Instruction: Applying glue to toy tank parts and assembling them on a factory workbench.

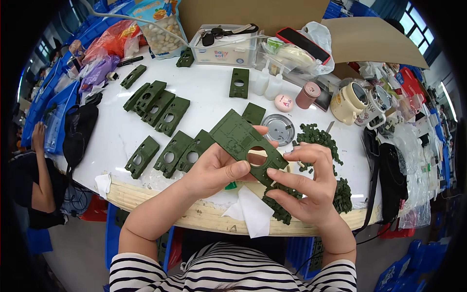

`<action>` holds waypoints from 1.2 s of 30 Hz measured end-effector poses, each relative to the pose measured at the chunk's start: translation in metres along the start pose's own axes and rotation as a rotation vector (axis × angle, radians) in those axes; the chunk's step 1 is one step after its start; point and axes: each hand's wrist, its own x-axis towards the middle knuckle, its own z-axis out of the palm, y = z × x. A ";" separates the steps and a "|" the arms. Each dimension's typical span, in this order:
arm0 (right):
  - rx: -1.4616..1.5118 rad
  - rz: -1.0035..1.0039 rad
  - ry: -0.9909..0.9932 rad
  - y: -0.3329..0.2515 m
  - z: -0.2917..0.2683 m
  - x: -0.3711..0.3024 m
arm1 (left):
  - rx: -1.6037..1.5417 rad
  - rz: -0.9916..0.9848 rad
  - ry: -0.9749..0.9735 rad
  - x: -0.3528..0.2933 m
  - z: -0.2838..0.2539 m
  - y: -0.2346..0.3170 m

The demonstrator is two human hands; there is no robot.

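My left hand (214, 170) grips a dark green plastic model tank hull (238, 134), thumb on top beside its large round hole. The hull is raised above the table and tilted, its holed end toward my right hand (311, 182). The curled fingers of my right hand meet that end, the index fingertip on its edge; anything small between them is too hidden to name. Small dark green parts (318, 138) lie heaped to the right, with another pile (342, 195) nearer the front edge. Under my hands are more small green parts (278, 207) and a white tissue (254, 211).
Several similar hulls (142, 156) lie in groups at left; single ones (239, 82) sit farther back. A round metal dish (278, 129), white squeeze bottles (274, 85), a pink tin (308, 95) and mugs (349, 103) stand at right. Behind are a plastic box (224, 51) and snack bag (163, 36).
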 end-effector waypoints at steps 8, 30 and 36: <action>-0.314 -0.198 0.085 -0.010 0.008 -0.007 | -0.040 -0.018 -0.047 -0.004 -0.001 -0.002; -0.053 -0.029 0.231 0.024 0.004 -0.006 | 0.002 -0.103 -0.101 0.002 -0.004 -0.001; -0.011 0.028 0.276 0.030 0.007 -0.003 | 0.188 -0.155 -0.008 -0.006 -0.015 0.004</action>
